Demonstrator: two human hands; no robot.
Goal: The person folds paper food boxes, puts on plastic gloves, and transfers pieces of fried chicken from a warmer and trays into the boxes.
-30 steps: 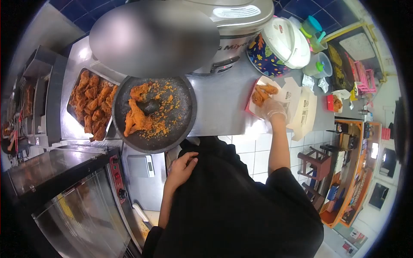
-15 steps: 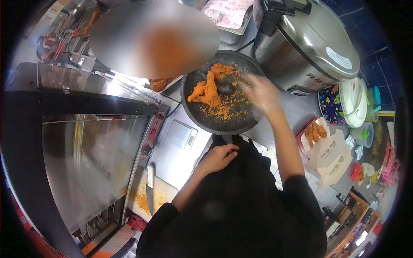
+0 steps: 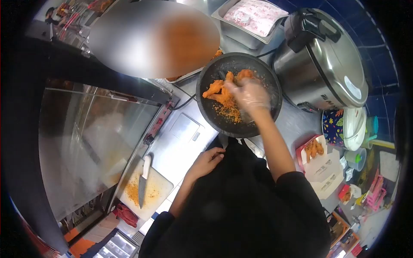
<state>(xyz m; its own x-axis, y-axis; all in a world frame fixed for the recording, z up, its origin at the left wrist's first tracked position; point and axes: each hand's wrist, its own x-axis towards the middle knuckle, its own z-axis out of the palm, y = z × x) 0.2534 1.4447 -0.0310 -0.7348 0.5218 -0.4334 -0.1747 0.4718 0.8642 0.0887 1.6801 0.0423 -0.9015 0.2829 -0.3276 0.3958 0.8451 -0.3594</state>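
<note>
Chicken (image 3: 223, 93) under a gloved right hand (image 3: 251, 96)

Pieces lie in a dark bowl (image 3: 205, 114) on the surface (image 3: 297, 124), beside loose crumbs (image 3: 229, 113). Each should be light and fairly firm, its coating likely crumbly and perhaps greasy; a gentle hold around the thick, meaty part would probably spare the crust. They look orange-brown, rough and knobbly. The right fingers are over the pieces but blurred, so I cannot tell their spread or grip. The left hand (image 3: 207, 161) rests against black clothing (image 3: 241, 185), fingers loosely bent, nothing visible in them.
</note>
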